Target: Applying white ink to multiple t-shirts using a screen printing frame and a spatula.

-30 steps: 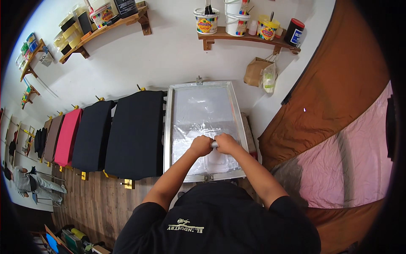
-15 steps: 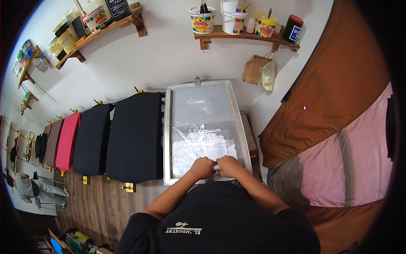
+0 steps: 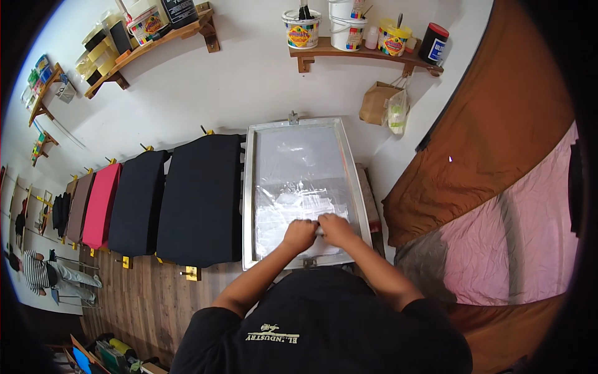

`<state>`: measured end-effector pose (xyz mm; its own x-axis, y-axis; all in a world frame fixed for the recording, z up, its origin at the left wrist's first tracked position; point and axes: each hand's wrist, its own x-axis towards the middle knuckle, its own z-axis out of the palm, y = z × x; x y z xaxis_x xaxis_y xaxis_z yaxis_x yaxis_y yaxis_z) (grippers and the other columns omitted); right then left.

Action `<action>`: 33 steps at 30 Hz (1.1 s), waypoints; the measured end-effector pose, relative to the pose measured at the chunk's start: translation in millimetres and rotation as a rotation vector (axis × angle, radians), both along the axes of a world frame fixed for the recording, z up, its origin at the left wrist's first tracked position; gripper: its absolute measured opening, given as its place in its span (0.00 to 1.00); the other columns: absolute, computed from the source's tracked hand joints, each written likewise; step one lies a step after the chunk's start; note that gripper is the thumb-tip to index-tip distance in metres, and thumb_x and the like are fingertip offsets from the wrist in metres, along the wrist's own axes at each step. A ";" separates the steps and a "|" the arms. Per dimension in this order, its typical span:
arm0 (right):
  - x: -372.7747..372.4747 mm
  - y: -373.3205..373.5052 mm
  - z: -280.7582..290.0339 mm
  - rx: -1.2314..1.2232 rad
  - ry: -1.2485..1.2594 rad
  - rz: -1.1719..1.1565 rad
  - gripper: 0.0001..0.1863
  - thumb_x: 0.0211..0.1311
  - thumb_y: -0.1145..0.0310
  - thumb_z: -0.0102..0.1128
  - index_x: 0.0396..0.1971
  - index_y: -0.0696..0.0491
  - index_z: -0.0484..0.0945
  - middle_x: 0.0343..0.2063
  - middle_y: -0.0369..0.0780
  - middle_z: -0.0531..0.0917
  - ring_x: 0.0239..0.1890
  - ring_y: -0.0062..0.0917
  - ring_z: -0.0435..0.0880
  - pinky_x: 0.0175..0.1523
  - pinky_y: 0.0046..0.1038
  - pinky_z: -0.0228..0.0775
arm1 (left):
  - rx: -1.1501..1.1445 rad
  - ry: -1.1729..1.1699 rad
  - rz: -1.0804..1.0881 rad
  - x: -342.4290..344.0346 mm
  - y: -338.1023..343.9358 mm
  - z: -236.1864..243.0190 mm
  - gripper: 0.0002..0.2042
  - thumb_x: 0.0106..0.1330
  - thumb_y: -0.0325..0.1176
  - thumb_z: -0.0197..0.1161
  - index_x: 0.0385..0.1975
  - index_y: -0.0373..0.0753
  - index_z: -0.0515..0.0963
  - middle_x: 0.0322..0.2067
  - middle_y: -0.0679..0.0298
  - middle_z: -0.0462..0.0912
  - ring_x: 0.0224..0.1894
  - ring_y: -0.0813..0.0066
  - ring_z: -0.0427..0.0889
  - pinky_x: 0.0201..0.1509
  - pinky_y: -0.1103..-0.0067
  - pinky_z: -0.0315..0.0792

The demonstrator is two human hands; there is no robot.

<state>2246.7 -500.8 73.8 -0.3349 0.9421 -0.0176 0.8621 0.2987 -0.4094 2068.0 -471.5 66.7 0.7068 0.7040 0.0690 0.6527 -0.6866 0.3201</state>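
Note:
A silver-framed printing screen [image 3: 299,165] lies in front of me, its glossy surface wrinkled with reflections over the near half. Both my hands are over that near half. My left hand [image 3: 300,234] is closed round the left part of a squeegee, and my right hand [image 3: 336,229] grips it on the right. Only a short pale piece of the squeegee [image 3: 319,230] shows between my fists; its blade is hidden. Metal clamps sit at the screen's far edge [image 3: 293,117] and near edge [image 3: 309,263].
Left of the screen stands a row of fabric-covered boards: black [image 3: 200,199], navy [image 3: 138,202], pink [image 3: 101,206] and brown. A wall shelf [image 3: 349,51] holds paint tubs. Brown cloth [image 3: 473,124] hangs to the right. A person in a striped top [image 3: 36,273] is at far left.
Both hands have moved a little away from my body across the screen, still gripping the squeegee. The near clamp shows more plainly now.

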 end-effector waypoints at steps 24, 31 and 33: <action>5.0 28.6 15.6 -0.110 0.005 0.061 0.10 0.45 0.72 0.64 0.31 0.56 0.82 0.30 0.51 0.85 0.38 0.48 0.86 0.46 0.45 0.79 | -0.108 0.077 0.030 -2.6 27.5 19.3 0.07 0.57 0.39 0.64 0.27 0.44 0.85 0.25 0.53 0.86 0.30 0.51 0.87 0.38 0.60 0.81; 2.6 -17.7 20.7 -0.243 -0.051 0.107 0.13 0.44 0.67 0.67 0.32 0.56 0.82 0.29 0.51 0.85 0.37 0.48 0.86 0.46 0.45 0.79 | -0.212 0.086 -0.043 -7.5 -20.7 27.6 0.10 0.57 0.41 0.64 0.26 0.42 0.86 0.25 0.51 0.85 0.29 0.50 0.86 0.37 0.60 0.81; 4.8 -21.9 21.9 -0.324 -0.057 0.146 0.13 0.44 0.66 0.67 0.32 0.56 0.82 0.29 0.51 0.85 0.37 0.48 0.86 0.45 0.45 0.78 | -0.256 0.131 -0.054 -7.3 -25.6 33.1 0.11 0.56 0.43 0.66 0.29 0.43 0.87 0.27 0.52 0.86 0.31 0.50 0.87 0.39 0.61 0.81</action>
<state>2251.6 -522.7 95.7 -0.4552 0.8269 -0.3302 0.8441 0.2828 -0.4555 2060.7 -497.1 99.8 0.7351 0.6477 -0.2003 0.6644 -0.6293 0.4032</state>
